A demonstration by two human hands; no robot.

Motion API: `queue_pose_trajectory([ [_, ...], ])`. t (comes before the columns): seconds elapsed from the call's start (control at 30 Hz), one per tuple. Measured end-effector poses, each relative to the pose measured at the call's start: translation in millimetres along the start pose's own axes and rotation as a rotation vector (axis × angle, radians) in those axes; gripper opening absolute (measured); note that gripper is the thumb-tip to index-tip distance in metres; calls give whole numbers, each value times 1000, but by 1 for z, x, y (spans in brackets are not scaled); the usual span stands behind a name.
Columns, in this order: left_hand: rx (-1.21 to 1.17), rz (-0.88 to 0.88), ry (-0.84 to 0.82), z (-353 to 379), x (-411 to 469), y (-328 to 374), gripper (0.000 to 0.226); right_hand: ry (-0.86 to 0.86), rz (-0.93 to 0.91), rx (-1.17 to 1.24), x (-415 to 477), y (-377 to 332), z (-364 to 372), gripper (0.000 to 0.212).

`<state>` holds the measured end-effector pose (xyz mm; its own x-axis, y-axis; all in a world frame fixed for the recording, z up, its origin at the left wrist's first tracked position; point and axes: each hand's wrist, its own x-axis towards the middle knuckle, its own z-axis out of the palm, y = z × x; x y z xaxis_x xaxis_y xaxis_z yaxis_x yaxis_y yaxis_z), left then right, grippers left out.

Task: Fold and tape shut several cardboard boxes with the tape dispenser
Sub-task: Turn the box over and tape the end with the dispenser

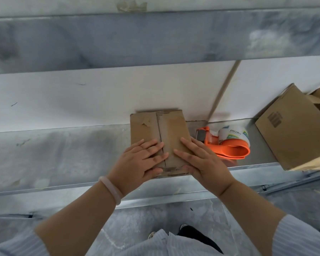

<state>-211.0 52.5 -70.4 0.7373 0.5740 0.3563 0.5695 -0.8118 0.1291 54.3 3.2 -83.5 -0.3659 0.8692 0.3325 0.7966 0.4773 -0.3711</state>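
A small brown cardboard box (157, 126) stands on a metal shelf (63, 154), its two top flaps folded shut with a seam down the middle. My left hand (140, 161) lies flat on the left flap, fingers spread, thumb over the near edge. My right hand (201, 161) presses the right flap the same way. Old tape scraps show on the box top. An orange tape dispenser (229, 143) with a white roll rests on the shelf just right of the box, apart from both hands.
A larger cardboard box (294, 130) with open flaps sits tilted at the shelf's right end. A white wall panel (81, 98) stands behind the shelf, and another metal shelf (137, 37) runs above. The grey floor and my shoes show below.
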Motion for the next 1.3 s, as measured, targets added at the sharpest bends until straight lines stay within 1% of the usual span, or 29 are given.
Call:
queue_pose_trajectory([
  [0.17,6,58,7,0,-3,-8,45,-87,-125,-108,1,16,-9,47],
  [0.37,8,64,-9,-1,-10,-14,48,-45,-190,-121,3,25,-11,50],
  [0.47,-5,68,-21,-3,-9,-14,46,-17,-161,-107,1,22,-7,48],
  [0.57,-44,28,-21,-5,-9,-11,42,27,-149,-175,2,12,-12,44],
  [0.63,-38,18,20,-4,-11,-5,38,80,-198,-194,4,3,-16,39],
  [0.7,-19,2,76,-2,-11,2,35,94,-229,-157,6,-7,-11,36],
  [0.8,-18,-70,158,2,-7,8,35,153,-155,-52,8,-14,4,32],
  [0.87,-16,-84,168,4,-5,8,31,180,-136,-12,11,-11,6,28],
  [0.93,-31,-51,136,3,-4,5,30,140,-163,0,14,-5,1,29],
  [1.07,-67,53,42,-3,-10,-11,38,35,-228,-14,10,5,-6,36],
  [1.17,-74,49,19,-6,-19,-18,43,-21,-225,-3,4,12,-12,40],
  [1.3,-60,49,-18,-7,-23,-20,45,-50,-246,13,6,14,-15,41],
])
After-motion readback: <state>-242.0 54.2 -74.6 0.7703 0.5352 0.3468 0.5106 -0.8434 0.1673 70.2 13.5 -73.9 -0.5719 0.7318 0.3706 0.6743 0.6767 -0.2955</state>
